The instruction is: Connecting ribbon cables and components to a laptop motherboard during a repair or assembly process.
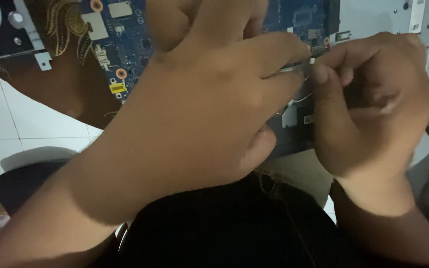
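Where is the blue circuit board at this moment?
In the head view, the blue circuit board lies at the top centre, mostly hidden behind the left hand. The right hand pinches near the board's right edge.

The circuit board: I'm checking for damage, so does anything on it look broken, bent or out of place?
Nothing stands out on the visible part of the blue circuit board. The left hand and right hand cover much of it, pinching a thin metal piece near its edge.
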